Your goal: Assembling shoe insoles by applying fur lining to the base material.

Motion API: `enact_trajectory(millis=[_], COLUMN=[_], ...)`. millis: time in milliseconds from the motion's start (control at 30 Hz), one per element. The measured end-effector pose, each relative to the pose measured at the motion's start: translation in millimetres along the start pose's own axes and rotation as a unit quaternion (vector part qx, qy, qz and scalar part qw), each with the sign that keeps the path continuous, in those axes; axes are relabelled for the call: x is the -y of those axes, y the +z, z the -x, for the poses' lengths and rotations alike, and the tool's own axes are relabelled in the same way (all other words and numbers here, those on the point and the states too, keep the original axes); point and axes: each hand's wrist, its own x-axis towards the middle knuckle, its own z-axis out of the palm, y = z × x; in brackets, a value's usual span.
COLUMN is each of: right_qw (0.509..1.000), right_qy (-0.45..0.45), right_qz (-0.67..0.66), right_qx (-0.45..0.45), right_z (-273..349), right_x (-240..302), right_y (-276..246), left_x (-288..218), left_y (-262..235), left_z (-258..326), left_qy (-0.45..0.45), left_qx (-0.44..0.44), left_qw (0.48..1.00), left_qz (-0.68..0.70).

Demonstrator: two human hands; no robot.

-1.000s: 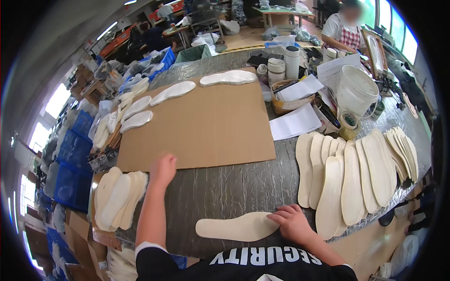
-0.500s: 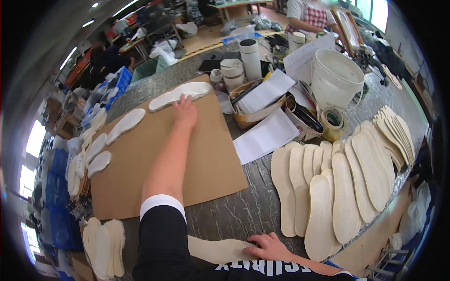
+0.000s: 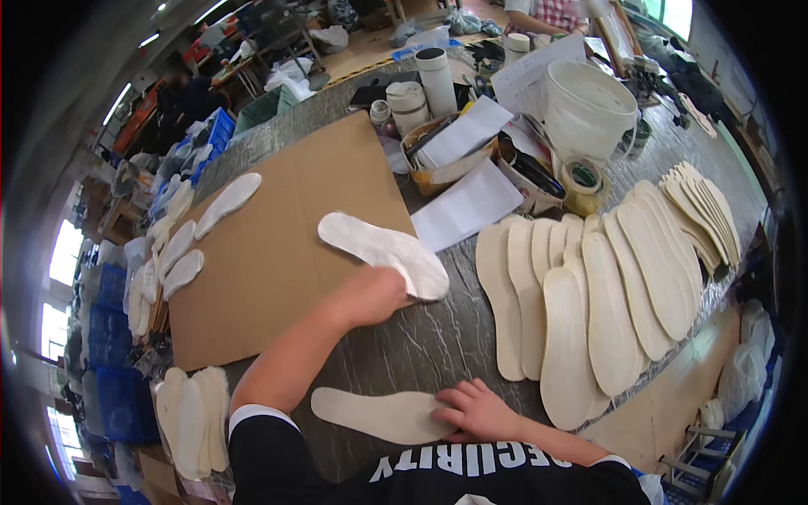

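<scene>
The white insole [image 3: 385, 252] hangs half over the edge of the cardboard sheet [image 3: 278, 252] and half over the grey marbled surface [image 3: 438, 337], held only at its near end, so it could sag, flip, or slip out of a light grip. Its free tip points away from the fingers toward the basket of papers [image 3: 450, 156], and a wide swing could catch that basket or the loose white sheet [image 3: 467, 206] just right of it.

The left hand [image 3: 374, 295] has its fingers curled around the near end of the white insole, grasping it; how tightly they close is hidden under the insole.

The right hand [image 3: 475, 410] lies flat, fingers spread and released, pressing on the right end of the tan insole [image 3: 379, 415], which rests on the surface close to the body. If that hand lifts or slides carelessly, the thin piece could skid toward the edge.

Right of both hands, the overlapping row of tan insoles [image 3: 589, 295] sits near; a stray sleeve could disturb the fan.
</scene>
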Motion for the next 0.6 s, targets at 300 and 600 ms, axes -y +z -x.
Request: enact_trajectory(millis=[300, 600], right_qw=[0.980, 0.971], right_qy=[-0.068, -0.080], right_qz=[0.154, 0.119], right_qx=[-0.108, -0.192], right_z=[-3, 42], right_x=[20, 36], right_y=[5, -16], left_x=[57, -65], left_y=[31, 70], left_z=[10, 151], left_qy=[0.001, -0.117], left_qx=[-0.325, -0.016], left_qw=[0.935, 0.989], left_qz=[-0.143, -0.095])
